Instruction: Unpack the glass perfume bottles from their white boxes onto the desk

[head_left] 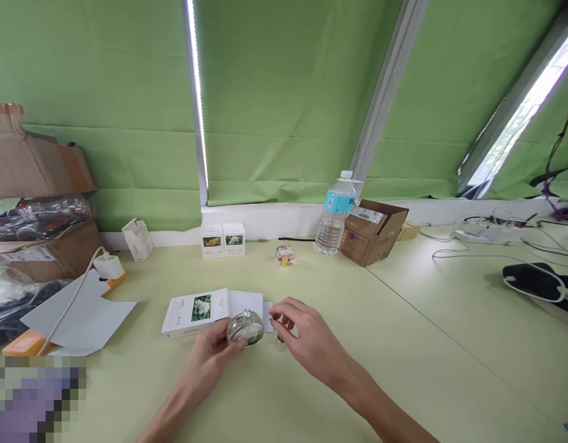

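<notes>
My left hand (pixel 208 355) is closed round a small round clear glass bottle (pixel 245 328), holding it just above the pale green table (pixel 404 344). Just to its right, my right hand (pixel 298 330) has its fingers curled near the bottle's top, pinching something small that I cannot make out. Behind both hands a white box with a flower picture (pixel 196 311) lies flat with its flap open.
Two small white flower boxes (pixel 222 239), a little glass bottle with a gold cap (pixel 284 253), a water bottle (pixel 335 213) and an open cardboard box (pixel 373 231) stand along the back. Paper sheets (pixel 85 314) and a cable lie left; cables and a black case (pixel 537 282) right.
</notes>
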Motion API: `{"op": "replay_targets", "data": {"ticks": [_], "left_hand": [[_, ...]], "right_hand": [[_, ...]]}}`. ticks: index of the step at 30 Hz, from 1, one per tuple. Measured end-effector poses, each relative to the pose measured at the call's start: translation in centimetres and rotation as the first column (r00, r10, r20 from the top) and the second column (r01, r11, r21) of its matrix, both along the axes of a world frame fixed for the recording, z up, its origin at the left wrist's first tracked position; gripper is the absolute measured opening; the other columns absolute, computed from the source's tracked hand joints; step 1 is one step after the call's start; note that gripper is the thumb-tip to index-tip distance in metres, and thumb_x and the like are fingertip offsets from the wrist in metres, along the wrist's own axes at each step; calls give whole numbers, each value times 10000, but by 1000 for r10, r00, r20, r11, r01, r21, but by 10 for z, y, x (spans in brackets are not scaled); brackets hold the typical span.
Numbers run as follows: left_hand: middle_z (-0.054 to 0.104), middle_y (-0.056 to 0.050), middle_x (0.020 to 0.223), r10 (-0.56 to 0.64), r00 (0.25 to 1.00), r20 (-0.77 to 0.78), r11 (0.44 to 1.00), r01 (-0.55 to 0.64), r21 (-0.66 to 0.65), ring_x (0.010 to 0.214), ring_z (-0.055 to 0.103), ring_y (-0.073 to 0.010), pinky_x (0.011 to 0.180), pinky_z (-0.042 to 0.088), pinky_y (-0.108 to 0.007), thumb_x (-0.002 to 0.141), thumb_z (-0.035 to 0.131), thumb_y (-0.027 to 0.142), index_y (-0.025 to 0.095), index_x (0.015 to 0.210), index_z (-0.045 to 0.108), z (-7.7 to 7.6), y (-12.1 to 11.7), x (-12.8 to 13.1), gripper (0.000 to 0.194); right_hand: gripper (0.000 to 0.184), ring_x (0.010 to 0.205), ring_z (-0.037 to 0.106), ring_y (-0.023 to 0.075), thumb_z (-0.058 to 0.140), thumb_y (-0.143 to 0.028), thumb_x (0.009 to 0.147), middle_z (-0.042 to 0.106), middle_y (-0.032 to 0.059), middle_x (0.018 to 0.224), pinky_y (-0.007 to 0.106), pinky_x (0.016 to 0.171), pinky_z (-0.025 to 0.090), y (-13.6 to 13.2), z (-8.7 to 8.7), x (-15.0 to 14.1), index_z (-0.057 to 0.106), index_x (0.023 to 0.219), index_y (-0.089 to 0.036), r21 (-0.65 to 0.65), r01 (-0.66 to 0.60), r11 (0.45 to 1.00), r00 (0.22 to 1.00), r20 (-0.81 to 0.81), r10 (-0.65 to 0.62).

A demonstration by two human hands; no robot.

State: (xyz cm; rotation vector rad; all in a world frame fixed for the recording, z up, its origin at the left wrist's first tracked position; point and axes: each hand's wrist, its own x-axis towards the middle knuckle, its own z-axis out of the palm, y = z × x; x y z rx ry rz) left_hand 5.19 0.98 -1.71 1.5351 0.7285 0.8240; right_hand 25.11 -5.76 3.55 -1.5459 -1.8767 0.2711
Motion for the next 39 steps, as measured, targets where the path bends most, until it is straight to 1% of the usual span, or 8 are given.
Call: {"op": "replay_targets", "data": {"ticks": [3, 8, 14, 19, 24, 28, 34, 39], "left_hand": [[607, -5, 754, 61, 998, 22, 997, -60, -47, 725, 530, -153, 649, 415, -237, 762, 672, 392, 156, 838, 645, 2, 2, -1, 250], [586, 6, 746, 82, 995, 55, 994, -77, -79, 711, 496, -135, 638, 389, -224, 747, 685, 373, 161, 816, 626, 1, 2, -1, 231], [587, 3, 744, 88, 995, 45, 992, -84, -90, 715, 507, -142, 641, 390, -232, 750, 679, 390, 165, 807, 612, -3, 4, -1, 241], [600, -8, 769, 77, 996, 42, 992, -73, -107, 727, 506, -146, 645, 394, -230, 743, 686, 392, 161, 833, 621, -2, 4, -2, 256], [588, 9, 734, 74, 995, 60, 993, -68, -98, 710, 507, -137, 639, 386, -219, 759, 685, 357, 161, 809, 631, 4, 1, -3, 210], [653, -22, 845, -10, 997, 79, 997, 16, -76, 823, 564, -185, 736, 430, -253, 777, 669, 366, 173, 951, 667, 11, -4, -4, 260], [668, -69, 1094, -84, 993, 83, 992, 91, -83, 998, 585, -244, 885, 456, -329, 773, 678, 363, 193, 1112, 643, 10, -8, -1, 381], [687, -55, 1027, 52, 999, -6, 990, -52, -131, 809, 623, -183, 775, 500, -289, 739, 693, 441, 217, 1134, 618, 9, -7, -2, 461]], "right_hand": [[195, 833, 590, 172, 462, -153, 905, 645, 28, 890, 273, 732, 447, 0, -10, -1, 645, 918, -222, -94, -79, 992, 983, 159, 93], [151, 862, 581, 185, 484, -132, 892, 660, 31, 858, 303, 801, 416, -1, -28, -13, 617, 850, -192, -100, -154, 983, 927, 330, 179], [117, 908, 580, 188, 519, -180, 896, 674, 24, 867, 310, 844, 402, 0, -33, -16, 605, 816, -186, -102, -174, 980, 911, 362, 199], [100, 889, 585, 188, 544, -205, 887, 672, 22, 884, 312, 815, 417, 1, -22, -10, 644, 884, -209, -122, -134, 983, 940, 298, 165], [184, 906, 571, 185, 498, -268, 916, 663, 29, 954, 302, 787, 443, 3, -6, -2, 640, 1026, -229, -95, -17, 995, 994, 103, 27], [480, 920, 568, 174, 626, -378, 832, 605, 30, 1159, 281, 785, 467, -1, -4, -7, 503, 1284, -272, -144, -54, 988, 996, -78, 43], [276, 766, 569, 144, 624, -341, 841, 644, -14, 887, 262, 740, 450, -2, -5, -13, 597, 1103, -261, -137, -117, 984, 982, -165, 94], [276, 698, 560, 130, 618, -341, 842, 615, -25, 806, 241, 665, 439, 7, 1, 6, 593, 1100, -246, -87, -56, 995, 975, -220, 36]]}}
